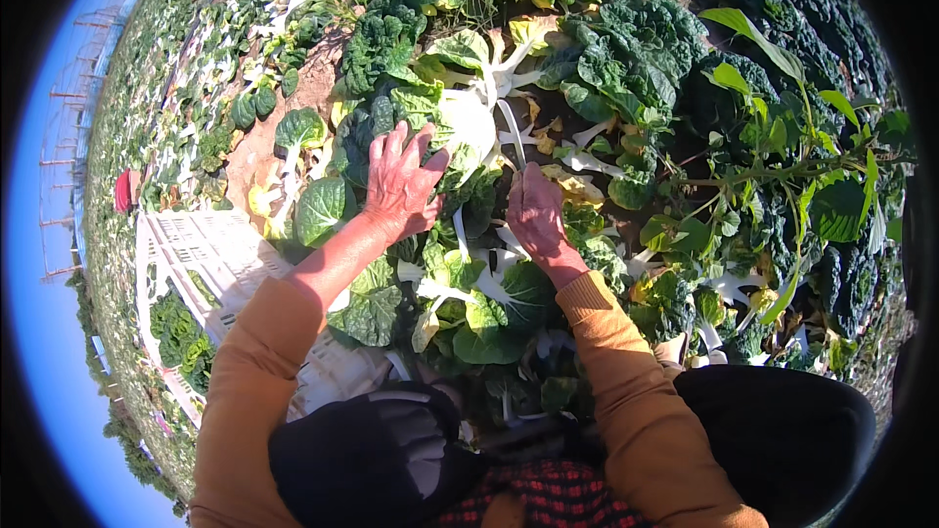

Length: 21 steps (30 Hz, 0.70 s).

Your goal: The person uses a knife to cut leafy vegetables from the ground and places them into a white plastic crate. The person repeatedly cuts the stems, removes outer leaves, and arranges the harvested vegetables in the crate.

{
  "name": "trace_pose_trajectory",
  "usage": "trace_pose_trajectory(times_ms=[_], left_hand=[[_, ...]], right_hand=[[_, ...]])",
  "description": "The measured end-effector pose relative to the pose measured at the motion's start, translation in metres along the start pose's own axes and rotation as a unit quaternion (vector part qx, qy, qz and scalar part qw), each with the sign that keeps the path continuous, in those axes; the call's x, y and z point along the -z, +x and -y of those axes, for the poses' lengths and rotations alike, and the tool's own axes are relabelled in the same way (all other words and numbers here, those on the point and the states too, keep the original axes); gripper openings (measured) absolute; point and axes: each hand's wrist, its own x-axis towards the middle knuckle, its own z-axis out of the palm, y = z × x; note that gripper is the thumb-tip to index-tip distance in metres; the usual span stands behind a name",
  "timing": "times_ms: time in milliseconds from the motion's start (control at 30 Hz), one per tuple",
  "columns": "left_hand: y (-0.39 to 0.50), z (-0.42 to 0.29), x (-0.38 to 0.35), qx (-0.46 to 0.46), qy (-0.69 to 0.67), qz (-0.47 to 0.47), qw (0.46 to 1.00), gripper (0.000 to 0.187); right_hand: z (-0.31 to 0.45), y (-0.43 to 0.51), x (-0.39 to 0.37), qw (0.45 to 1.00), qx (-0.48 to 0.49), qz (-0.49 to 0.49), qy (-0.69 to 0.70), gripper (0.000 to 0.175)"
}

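My left hand (407,187) rests with spread fingers against the leaves of a leafy green vegetable head (466,125), whose pale base is turned up and brightly lit. Closed around the handle end of a curved blade, likely a sickle (511,125), is my right hand (537,209); the grip itself is hidden in the fist. The blade runs up from the fist, close to the right side of the pale base. Just above lies a cluster of trimmed white stalks (495,73). Cut outer leaves (477,297) with white stems lie below and between my forearms.
A white plastic crate (213,235) holding green heads (176,337) stands at the left. Dark green plants (645,51) grow in rows above and to the right. A tall leafy weed (792,169) leans in at the right. My dark-clad knees are near the bottom edge.
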Motion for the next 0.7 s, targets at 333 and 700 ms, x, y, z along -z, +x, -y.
trace_pose_trajectory(times_ms=[333, 700], left_hand=[[-0.016, -0.003, -0.021, 0.005, -0.030, -0.025, 0.999, 0.080], [-0.014, -0.011, -0.024, 0.022, -0.047, -0.040, 0.998, 0.086]], right_hand=[[-0.019, 0.023, 0.001, 0.793, 0.366, 0.018, -0.486, 0.015], [0.012, 0.036, -0.024, 0.750, 0.016, 0.080, -0.657, 0.022]])
